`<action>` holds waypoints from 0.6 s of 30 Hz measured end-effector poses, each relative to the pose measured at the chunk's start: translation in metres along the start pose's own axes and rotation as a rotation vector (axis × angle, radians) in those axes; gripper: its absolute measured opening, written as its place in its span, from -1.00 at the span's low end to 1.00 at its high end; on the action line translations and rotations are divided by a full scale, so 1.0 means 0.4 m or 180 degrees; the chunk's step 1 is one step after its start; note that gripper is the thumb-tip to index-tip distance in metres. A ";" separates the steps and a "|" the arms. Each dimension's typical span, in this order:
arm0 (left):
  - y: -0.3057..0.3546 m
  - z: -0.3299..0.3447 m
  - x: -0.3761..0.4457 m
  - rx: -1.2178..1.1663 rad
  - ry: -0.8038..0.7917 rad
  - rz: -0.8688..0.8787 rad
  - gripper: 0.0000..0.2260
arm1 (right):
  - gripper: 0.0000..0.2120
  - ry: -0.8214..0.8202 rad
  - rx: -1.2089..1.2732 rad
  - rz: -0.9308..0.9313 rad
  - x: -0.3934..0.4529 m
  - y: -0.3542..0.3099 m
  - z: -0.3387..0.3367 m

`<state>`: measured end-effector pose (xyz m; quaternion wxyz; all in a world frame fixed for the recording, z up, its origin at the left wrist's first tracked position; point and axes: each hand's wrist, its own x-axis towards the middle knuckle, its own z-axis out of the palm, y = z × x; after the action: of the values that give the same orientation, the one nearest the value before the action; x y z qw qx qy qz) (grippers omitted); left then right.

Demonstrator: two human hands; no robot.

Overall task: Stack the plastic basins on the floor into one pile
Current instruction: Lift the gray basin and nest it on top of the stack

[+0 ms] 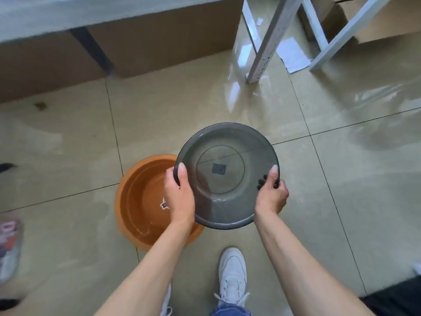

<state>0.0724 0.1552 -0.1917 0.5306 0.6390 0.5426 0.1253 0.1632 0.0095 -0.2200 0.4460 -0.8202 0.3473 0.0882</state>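
A see-through grey plastic basin [226,156] hangs in the air above the tiled floor, held by its rim on both sides. My left hand [178,197] grips its left rim, thumb on top. On the right rim my right hand [271,195] does the same, its fingers showing through the plastic. An orange plastic basin [139,201] stands on the floor below and to the left, with a small sticker inside. The grey basin and my left arm overlap its right side.
Cardboard boxes [159,37] sit under a grey table edge at the back. White metal shelf legs [266,49] and paper scraps stand at the back right. My white shoe [232,274] is on the floor in front. Another person's shoe [9,242] shows at the left edge.
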 end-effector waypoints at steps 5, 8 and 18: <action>-0.039 -0.178 0.033 0.0112 0.0529 -0.0183 -0.70 | -0.43 -0.0446 -0.0309 -0.0198 -0.154 0.019 0.105; -0.093 -0.254 0.054 0.0203 0.0765 -0.0398 -0.63 | -0.45 -0.0665 -0.0528 -0.0327 -0.229 0.051 0.152; -0.320 -0.345 0.122 0.0537 0.0809 -0.0552 -0.74 | -0.54 -0.0959 -0.1203 -0.0565 -0.292 0.143 0.251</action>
<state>-0.0824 0.2510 -0.2602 0.4112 0.6110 0.6670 0.1129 0.0558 0.1258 -0.2642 0.3374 -0.8939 0.1810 0.2332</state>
